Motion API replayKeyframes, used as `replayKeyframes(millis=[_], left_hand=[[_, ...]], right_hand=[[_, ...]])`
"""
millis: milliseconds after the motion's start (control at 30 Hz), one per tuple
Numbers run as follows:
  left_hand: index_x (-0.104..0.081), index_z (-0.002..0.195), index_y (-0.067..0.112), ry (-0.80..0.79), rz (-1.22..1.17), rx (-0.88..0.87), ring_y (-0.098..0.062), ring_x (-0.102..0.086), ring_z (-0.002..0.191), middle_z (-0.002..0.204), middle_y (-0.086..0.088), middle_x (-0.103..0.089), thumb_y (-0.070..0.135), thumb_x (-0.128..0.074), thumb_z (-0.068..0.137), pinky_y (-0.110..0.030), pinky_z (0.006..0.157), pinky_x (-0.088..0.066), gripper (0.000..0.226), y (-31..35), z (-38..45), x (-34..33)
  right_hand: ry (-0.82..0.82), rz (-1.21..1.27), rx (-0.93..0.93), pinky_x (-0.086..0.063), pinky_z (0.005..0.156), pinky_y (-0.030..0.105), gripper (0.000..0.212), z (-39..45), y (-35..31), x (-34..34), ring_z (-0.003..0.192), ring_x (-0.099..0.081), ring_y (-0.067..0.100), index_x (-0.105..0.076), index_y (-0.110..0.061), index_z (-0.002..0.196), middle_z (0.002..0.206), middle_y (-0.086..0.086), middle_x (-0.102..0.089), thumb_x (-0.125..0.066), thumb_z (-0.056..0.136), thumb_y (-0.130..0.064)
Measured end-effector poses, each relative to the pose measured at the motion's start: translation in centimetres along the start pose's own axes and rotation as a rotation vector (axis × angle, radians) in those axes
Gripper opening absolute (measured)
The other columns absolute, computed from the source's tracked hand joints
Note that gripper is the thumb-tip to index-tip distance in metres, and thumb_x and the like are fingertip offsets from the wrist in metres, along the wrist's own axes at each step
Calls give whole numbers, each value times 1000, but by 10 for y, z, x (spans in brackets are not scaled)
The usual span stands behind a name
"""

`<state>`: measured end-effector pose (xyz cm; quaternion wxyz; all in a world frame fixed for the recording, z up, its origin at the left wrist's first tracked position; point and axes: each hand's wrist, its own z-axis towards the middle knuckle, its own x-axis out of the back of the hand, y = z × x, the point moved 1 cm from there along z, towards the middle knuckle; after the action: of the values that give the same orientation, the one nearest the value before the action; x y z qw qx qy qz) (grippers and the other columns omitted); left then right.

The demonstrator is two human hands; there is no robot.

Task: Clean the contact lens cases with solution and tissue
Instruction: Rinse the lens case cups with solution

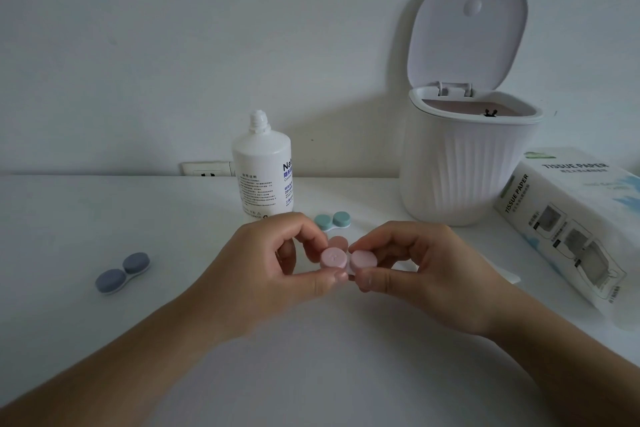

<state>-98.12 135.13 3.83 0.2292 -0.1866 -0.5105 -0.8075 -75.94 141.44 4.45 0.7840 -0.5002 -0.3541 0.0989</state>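
Far left, toward the surface's (86, 211) left edge: grey case (122, 273), both caps on, untouched. At mid-surface near the back edge, solution bottle (261, 165) upright, cap off, nozzle bare. Just right of it, teal case (333, 220), lids on, waiting its turn.

Centre, lifted off the surface toward the front edge: pink case (344, 260), held between both hands. Left hand (273, 270) pinching the left cap, thumb below and fingers (304, 236) curled over the top. Right hand (426, 274) pinching the right cap the same way, thumb under, forefinger on top. Another pinkish round piece half hidden behind the case; cannot tell what.

Looks like the opening step: caps seemingly seated, a twist about to start. Next move calls for one side held steady while the other cap turns off, then a squirt from the bottle into the wells.

Right of the hands, a tissue sheet (509, 276) lying flat, partly hidden. Behind, bin (460, 180) with lid up. At the right edge, tissue pack (561, 218) on its side.
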Motion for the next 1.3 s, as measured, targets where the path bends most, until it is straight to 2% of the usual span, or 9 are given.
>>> replayKeyframes(millis=[100, 267, 433, 533, 667, 900, 1067, 1200, 1300], left_hand=[[-70, 91, 33, -61, 6, -49, -7, -44, 52, 64, 22, -57, 42, -74, 80, -18, 51, -40, 15, 3, 0, 0], [-65, 116, 46, -97, -20, 3, -6, -48, 57, 101, 18, -67, 51, -76, 71, -14, 56, -43, 46, 2, -1, -1], [-67, 88, 28, -53, -16, 6, -4, -34, 47, 53, 19, -49, 51, -79, 71, -15, 48, -31, 31, -2, -1, -4], [-68, 101, 35, -102, -16, -7, -3, -43, 52, 70, 24, -62, 48, -70, 82, -12, 51, -37, 23, -1, -1, -4], [-51, 128, 51, -149, -107, 29, -11, -54, 64, 105, 13, -69, 51, -71, 80, -18, 60, -46, 52, -2, -1, -5], [-67, 85, 26, -113, -49, -31, -2, -37, 47, 63, 33, -60, 35, -78, 83, -9, 49, -33, 15, 1, 0, -5], [-70, 93, 27, -189, -59, -39, -2, -41, 53, 63, 24, -57, 30, -73, 91, -11, 56, -37, 5, -2, 0, -1], [-69, 105, 35, -285, -61, -21, -1, -41, 57, 68, 28, -57, 39, -65, 94, -9, 57, -37, 13, -3, -1, 0], [-66, 109, 46, -212, -23, -28, 0, -45, 55, 76, 28, -63, 52, -69, 83, -10, 54, -38, 28, -2, -1, -2]], right_hand=[[-2, -4, -7, -54, 77, 18, 19, 0, 0, 0, 79, -72, 12, -75, -27, 97, 95, -13, -78, -83, 80, -24], [4, 25, -12, -53, 76, 17, 19, -1, -2, 0, 78, -72, 12, -75, -29, 95, 93, -10, -78, -83, 79, -23], [-8, -5, -6, -53, 75, 16, 18, -1, -3, 0, 77, -72, 8, -75, -24, 96, 91, -10, -77, -83, 80, -21], [-1, -3, -9, -52, 74, 15, 18, -1, -2, 0, 76, -71, 8, -75, -24, 96, 91, -11, -78, -83, 80, -21], [2, 2, -13, -52, 75, 15, 20, -1, -3, 0, 77, -71, 8, -74, -29, 96, 91, -10, -78, -83, 80, -23], [2, -17, 2, -52, 74, 15, 18, -1, -2, 0, 76, -71, 7, -76, -22, 96, 87, -4, -77, -84, 79, -20], [2, -5, -2, -53, 75, 15, 19, -1, -2, 0, 77, -70, 7, -76, -21, 97, 90, -7, -77, -84, 80, -18], [-14, -31, 12, -52, 77, 14, 21, -1, -3, 1, 79, -70, 5, -76, -24, 101, 92, -8, -78, -82, 81, -19], [2, 0, 7, -52, 77, 13, 23, -1, -3, 1, 79, -70, 4, -76, -27, 100, 94, -9, -78, -82, 81, -17]])
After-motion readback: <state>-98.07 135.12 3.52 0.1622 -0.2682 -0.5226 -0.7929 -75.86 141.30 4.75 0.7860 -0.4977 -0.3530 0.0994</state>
